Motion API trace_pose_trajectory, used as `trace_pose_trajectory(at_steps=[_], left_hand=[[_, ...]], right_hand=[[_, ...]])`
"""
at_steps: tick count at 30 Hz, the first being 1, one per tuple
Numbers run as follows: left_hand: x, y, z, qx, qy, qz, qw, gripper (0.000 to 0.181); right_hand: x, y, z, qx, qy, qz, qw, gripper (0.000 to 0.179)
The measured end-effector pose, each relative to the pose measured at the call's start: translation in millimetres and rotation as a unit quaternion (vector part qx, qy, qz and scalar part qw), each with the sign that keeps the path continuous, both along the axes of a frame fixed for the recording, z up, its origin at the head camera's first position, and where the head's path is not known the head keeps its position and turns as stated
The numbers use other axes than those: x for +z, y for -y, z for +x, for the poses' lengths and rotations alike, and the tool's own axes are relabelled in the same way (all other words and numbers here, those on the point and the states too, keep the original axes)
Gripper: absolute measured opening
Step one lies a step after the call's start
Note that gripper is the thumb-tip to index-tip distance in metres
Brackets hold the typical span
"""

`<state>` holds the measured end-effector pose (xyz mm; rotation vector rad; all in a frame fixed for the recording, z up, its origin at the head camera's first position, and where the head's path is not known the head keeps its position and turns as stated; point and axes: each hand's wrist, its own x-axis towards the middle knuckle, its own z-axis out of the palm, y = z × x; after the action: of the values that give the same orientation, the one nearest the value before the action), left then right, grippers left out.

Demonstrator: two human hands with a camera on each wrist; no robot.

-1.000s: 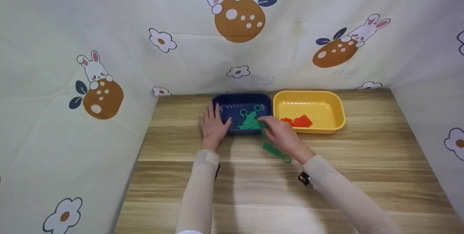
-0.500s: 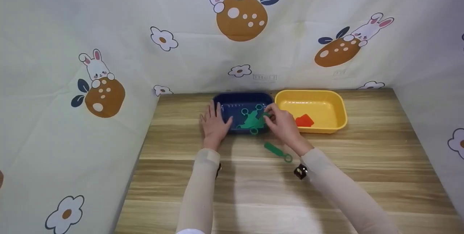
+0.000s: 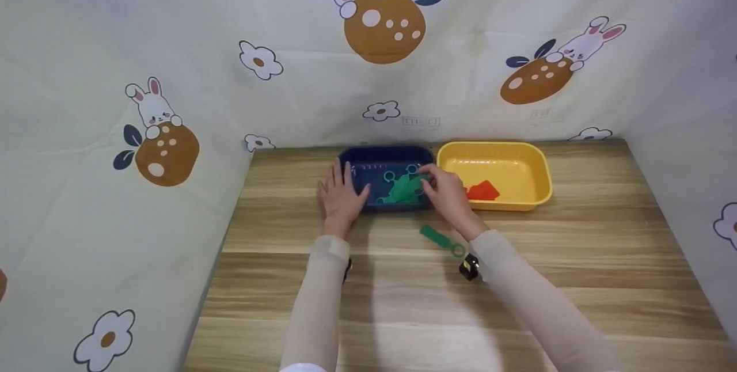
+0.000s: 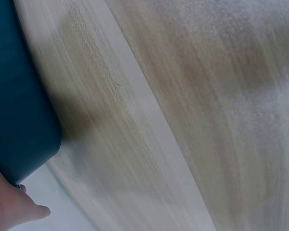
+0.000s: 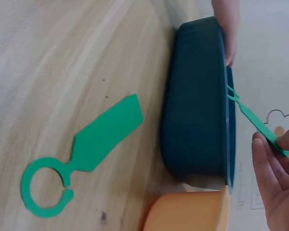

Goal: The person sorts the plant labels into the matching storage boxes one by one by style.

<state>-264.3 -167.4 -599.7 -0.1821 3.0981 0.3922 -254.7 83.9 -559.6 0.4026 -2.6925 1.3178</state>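
My left hand [image 3: 341, 199] rests on the left rim of a dark blue plastic bin [image 3: 368, 163], fingers straight and spread. Between the thumb and fingers of my right hand [image 3: 451, 196] is a flat green hanging tag [image 5: 255, 120], pinched by one end; its ring end points down over the bin's rim in the right wrist view. Several green hanging tags [image 3: 402, 189] lie overlapping inside the blue bin. One more green tag [image 3: 440, 239], with a broken ring at its end, lies flat on the table in front of the bins.
A yellow bin [image 3: 518, 173] stands right beside the blue one and holds red flat pieces [image 3: 482, 190]. Both bins stand at the back of the wood-grain table [image 3: 414, 314], against a cloth wall [image 3: 311, 90] printed with rabbits and flowers.
My right hand has lifted a green tag from near the bin's front edge to over its right side, the tag swinging inward. The left hand stays on the rim.
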Motion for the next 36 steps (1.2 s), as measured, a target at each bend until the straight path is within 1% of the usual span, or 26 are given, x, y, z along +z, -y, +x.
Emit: trace_pose_trajectory(at_steps=[4,8,12,17,21,26,31,36], left_hand=[[0.6,-0.9,0.8,0.000,-0.003,0.006,1.0000,0.083],[1.2,-2.3,1.7,-0.002,-0.007,0.004,1.0000,0.082],[1.1,-3.1,1.1,-0.003,-0.006,-0.001,1.0000,0.082],[-0.1,-3.4,0.1,0.000,-0.004,-0.005,1.0000,0.083],[-1.0,-3.0,-0.5,0.001,-0.003,-0.010,0.9999,0.083],[-1.5,-2.4,-1.2,0.002,-0.001,-0.007,1.0000,0.084],[-0.1,-1.3,-0.9,0.002,0.003,-0.007,1.0000,0.084],[1.6,-0.4,0.5,0.000,0.009,-0.002,1.0000,0.084]], right_hand=[[-5.0,5.6,-1.4,0.011,0.027,0.024,0.9993,0.025],[-4.7,9.4,-1.5,0.025,0.049,0.056,0.9970,0.029],[-2.5,11.3,-1.2,0.029,0.049,0.087,0.9946,0.031],[-1.6,10.6,0.1,0.035,0.030,0.107,0.9932,0.031],[-1.5,7.7,1.6,0.042,0.022,0.098,0.9940,0.031],[-2.1,2.4,4.3,0.050,0.026,0.071,0.9959,0.032],[0.2,-1.7,11.6,0.057,0.032,0.041,0.9970,0.031],[3.0,-4.1,20.7,0.067,0.042,0.025,0.9966,0.032]])
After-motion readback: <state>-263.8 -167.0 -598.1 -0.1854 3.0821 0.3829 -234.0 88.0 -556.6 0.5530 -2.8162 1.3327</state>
